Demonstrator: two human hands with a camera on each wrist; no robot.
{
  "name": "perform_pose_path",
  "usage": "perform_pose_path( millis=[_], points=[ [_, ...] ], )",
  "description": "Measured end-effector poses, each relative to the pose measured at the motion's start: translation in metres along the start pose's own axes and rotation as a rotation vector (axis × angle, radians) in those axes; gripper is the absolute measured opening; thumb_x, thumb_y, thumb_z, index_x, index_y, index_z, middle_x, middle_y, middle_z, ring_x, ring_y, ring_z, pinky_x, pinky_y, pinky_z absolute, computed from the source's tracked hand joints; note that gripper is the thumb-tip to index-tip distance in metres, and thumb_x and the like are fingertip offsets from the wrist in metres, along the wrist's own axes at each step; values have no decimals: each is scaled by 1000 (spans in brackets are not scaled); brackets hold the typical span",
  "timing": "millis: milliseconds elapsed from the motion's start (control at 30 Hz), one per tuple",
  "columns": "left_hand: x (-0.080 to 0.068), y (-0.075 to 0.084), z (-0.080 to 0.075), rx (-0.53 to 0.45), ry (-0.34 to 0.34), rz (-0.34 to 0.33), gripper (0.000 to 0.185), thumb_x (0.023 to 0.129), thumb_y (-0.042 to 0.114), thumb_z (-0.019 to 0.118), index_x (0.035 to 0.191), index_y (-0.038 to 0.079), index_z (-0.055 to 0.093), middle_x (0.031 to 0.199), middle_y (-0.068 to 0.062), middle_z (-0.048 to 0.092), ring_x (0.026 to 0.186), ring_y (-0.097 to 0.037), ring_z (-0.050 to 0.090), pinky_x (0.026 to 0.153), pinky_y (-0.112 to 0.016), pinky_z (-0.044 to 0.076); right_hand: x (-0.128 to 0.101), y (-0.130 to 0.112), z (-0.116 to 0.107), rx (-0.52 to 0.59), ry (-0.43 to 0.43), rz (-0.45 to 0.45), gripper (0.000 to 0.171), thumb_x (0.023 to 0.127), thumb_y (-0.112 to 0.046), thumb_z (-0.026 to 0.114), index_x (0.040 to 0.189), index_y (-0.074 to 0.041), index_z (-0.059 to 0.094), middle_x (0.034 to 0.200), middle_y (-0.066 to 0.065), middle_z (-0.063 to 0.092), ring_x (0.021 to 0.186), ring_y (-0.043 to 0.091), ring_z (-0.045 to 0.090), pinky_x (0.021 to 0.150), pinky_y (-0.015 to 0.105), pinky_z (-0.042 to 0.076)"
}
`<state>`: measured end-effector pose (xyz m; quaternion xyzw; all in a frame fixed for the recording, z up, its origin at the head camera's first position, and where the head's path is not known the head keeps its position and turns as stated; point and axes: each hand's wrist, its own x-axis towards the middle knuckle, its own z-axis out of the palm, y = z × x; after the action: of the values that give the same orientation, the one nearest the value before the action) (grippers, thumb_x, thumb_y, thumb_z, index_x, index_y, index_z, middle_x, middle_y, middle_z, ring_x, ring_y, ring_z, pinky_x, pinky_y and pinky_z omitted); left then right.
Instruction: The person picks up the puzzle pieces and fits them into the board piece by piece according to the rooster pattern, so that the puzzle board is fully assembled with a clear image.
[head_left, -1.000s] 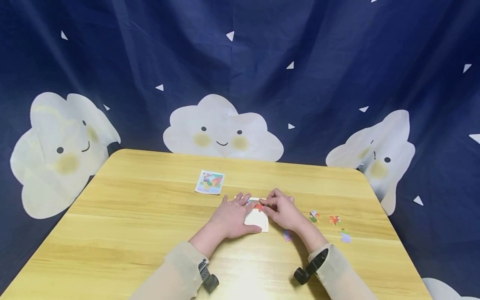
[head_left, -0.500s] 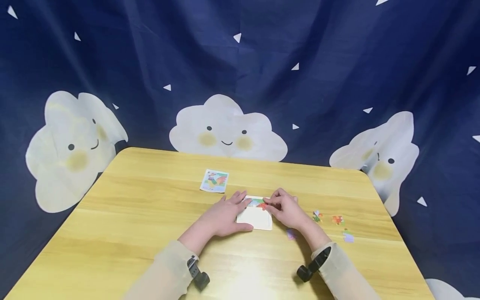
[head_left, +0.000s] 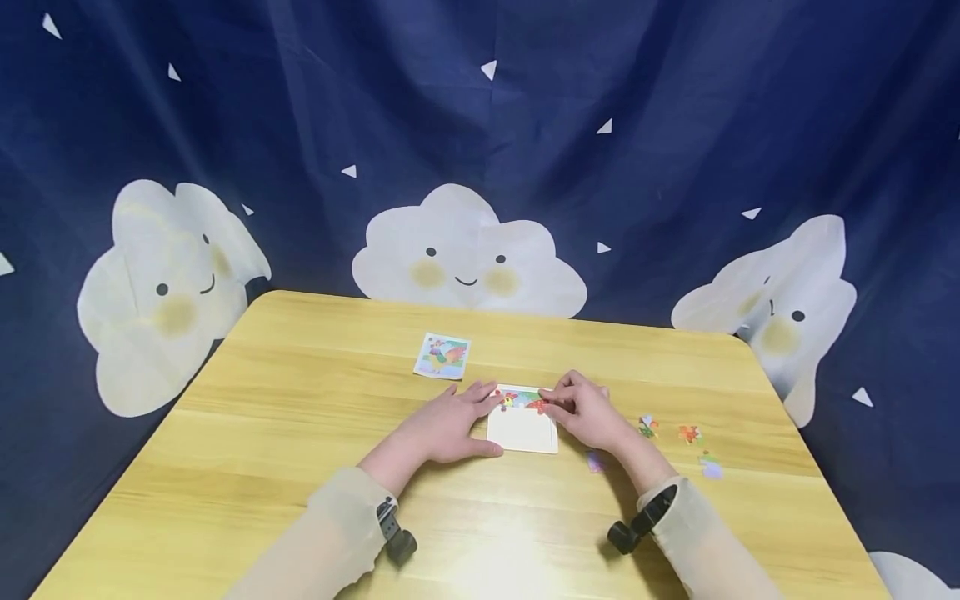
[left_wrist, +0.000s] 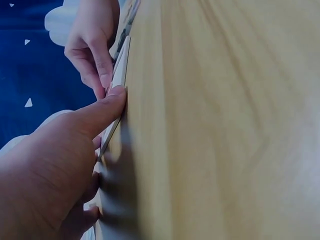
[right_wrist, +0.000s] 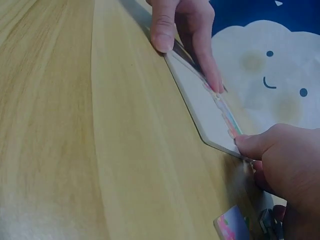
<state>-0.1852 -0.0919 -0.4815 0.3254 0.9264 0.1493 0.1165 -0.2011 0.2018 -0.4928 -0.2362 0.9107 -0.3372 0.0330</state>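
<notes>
A white jigsaw tray lies on the table between my hands. A row of colourful puzzle pieces fills its far edge; the rest of its bed is bare white. My left hand holds the tray's left side, thumb on the near corner and index fingertip on the pieces at the far left. With thumb and forefinger, my right hand pinches a red puzzle piece at the row's right end, partly hidden by the fingertips. In the right wrist view, the right thumb presses on that end.
A square picture card lies beyond the left hand. Right of the right forearm are several loose pieces: a green-and-white one, an orange one and a lilac one. A purple piece lies close to that forearm.
My left hand has slid left off the tray's middle, uncovering more of the row and white bed. My right hand stays at the far right corner. The head view has shifted slightly.
</notes>
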Motion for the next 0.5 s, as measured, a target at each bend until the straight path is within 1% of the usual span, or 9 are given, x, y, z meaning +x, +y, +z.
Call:
perform_pose_path(
  millis=[100, 200, 300, 367, 500],
  points=[
    [2, 0, -2, -15, -3, -4, 94, 93, 70, 66, 165, 15, 41, 174, -4, 25, 159, -26, 25, 127, -53, 20, 1, 0, -6, -3, -39, -4, 35, 103, -18, 72, 135, -5, 72, 104, -3, 57, 82, 14, 52, 80, 43, 26],
    [4, 1, -4, -21, -9, -5, 93, 93, 69, 68, 164, 15, 41, 174, -5, 25, 158, -26, 25, 127, -52, 19, 0, 2, -14, 25, -64, -23, 35, 105, -16, 68, 139, -4, 70, 105, -2, 59, 80, 15, 51, 78, 38, 37],
    [5, 1, -4, -25, -6, -2, 94, 93, 69, 69, 164, 15, 41, 174, -5, 25, 158, -27, 26, 127, -52, 19, -1, 5, -23, 67, -55, -43, 34, 107, -12, 65, 139, -3, 69, 105, -2, 62, 80, 16, 52, 70, 31, 47],
    [4, 1, -3, -30, -7, -4, 94, 93, 69, 68, 165, 15, 40, 174, -5, 24, 158, -27, 25, 127, -52, 19, -4, 7, -28, 89, -39, -51, 33, 107, -11, 64, 138, -2, 70, 104, -1, 64, 80, 16, 53, 68, 30, 49],
    [3, 1, -3, -43, -5, -13, 94, 92, 69, 69, 165, 16, 40, 174, -5, 24, 159, -25, 24, 128, -51, 17, -10, 11, -36, 126, -28, -47, 31, 108, -12, 64, 135, -1, 71, 107, -1, 65, 75, 18, 56, 66, 30, 50]
  ],
)
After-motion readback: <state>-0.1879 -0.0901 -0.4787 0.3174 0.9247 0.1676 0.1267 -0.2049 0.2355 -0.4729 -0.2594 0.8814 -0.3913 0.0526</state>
